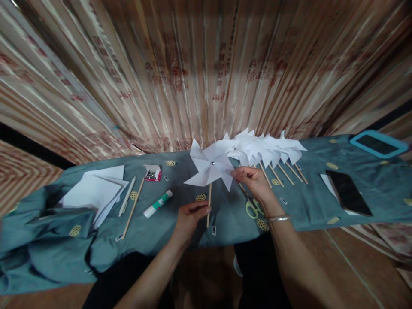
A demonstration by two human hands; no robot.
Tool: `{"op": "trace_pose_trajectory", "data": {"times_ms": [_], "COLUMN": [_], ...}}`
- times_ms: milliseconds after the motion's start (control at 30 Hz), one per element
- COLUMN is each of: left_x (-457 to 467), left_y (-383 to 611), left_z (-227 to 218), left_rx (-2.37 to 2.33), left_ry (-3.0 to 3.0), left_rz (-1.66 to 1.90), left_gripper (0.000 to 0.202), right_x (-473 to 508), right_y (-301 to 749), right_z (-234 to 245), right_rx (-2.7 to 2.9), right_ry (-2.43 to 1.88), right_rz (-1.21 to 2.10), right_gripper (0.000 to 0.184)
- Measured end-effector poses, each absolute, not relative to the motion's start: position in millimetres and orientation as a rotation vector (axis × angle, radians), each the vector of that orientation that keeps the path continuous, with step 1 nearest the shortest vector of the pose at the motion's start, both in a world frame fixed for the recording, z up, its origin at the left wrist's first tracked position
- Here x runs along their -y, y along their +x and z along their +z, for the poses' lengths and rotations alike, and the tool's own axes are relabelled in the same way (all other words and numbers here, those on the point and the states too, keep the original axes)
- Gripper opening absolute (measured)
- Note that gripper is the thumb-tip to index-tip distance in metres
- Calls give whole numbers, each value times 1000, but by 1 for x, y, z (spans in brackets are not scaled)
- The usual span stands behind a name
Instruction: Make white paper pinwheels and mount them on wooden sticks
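A white paper pinwheel (pixel 206 165) with a metal pin at its centre faces me, mounted on a thin wooden stick (pixel 209 197). My left hand (pixel 189 216) pinches that stick below the blades. At the right edge of the pinwheel, the thumb and fingertips of my right hand (pixel 252 180) are closed on a blade tip. Several more white pinwheels (pixel 270 148) on sticks lie in an overlapping row behind and to the right. A pair of scissors (pixel 252 208) with green handles lies partly hidden under my right wrist.
On the cloth-covered table (pixel 128 253) lie white paper sheets (pixel 93 191), a pen (pixel 127 196), a loose wooden stick (pixel 133 209), a small box of pins (pixel 152 173) and a glue stick (pixel 158 204). Rightward are a dark phone (pixel 349 193) and a blue-framed device (pixel 379 143). A curtain (pixel 199 77) hangs behind.
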State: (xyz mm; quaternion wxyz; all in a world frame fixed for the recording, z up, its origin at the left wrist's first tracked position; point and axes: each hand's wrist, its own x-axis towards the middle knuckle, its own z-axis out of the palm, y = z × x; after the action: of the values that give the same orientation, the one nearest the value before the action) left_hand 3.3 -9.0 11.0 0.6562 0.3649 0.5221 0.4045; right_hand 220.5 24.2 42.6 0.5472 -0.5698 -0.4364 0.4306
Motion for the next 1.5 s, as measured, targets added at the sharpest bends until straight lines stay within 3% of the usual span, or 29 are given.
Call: {"op": "trace_pose_trajectory", "data": {"times_ms": [700,1500], "left_x": [7,8], "left_y": [4,4], "left_z": [10,10], "left_rx": [-1173,-1137], "left_ry": [784,809], "left_rz": [954,942], "left_gripper": [34,31], "right_x": [-20,-16], "right_y": [200,198], "right_z": [39,40], "right_rx": [1044,1063], "right_ry": [-1215,-1186], "right_rz": [1292,1328], "right_gripper": [42,40]}}
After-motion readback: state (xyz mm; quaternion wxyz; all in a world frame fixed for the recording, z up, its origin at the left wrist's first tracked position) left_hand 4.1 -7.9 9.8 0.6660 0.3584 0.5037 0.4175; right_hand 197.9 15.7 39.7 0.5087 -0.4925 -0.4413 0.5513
